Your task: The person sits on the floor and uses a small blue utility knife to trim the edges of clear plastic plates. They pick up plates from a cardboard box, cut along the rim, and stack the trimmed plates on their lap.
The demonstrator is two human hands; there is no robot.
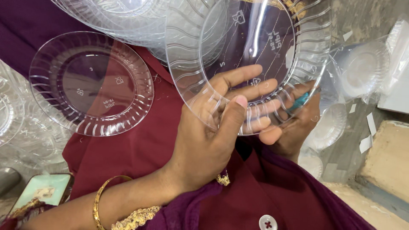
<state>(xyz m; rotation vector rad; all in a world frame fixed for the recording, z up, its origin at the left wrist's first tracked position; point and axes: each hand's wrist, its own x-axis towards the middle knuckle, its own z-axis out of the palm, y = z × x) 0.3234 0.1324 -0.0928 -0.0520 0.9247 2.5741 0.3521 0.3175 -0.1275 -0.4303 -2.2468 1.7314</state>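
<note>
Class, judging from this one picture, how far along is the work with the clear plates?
Looks done: one clear plate lies on the maroon cloth. In hand: the left hand and right hand hold another plate. Possibly left: plates heaped above.

This looks like a small packing workplace where I sit low to the floor, not a kitchen or shop. Clear plastic plates (91, 83) of one kind lie all around me: one on my maroon lap (140, 145), a loose stack (140, 19) above it, more heaped at my left (12, 115). On the grey floor (362, 17) to my right lie more plates sealed in clear bags (366, 68), with white paper scraps (365, 144) scattered between them. A rough concrete step (390, 159) edges the floor. So many identical plates, loose and bagged, point to sorting or packing work.
</note>
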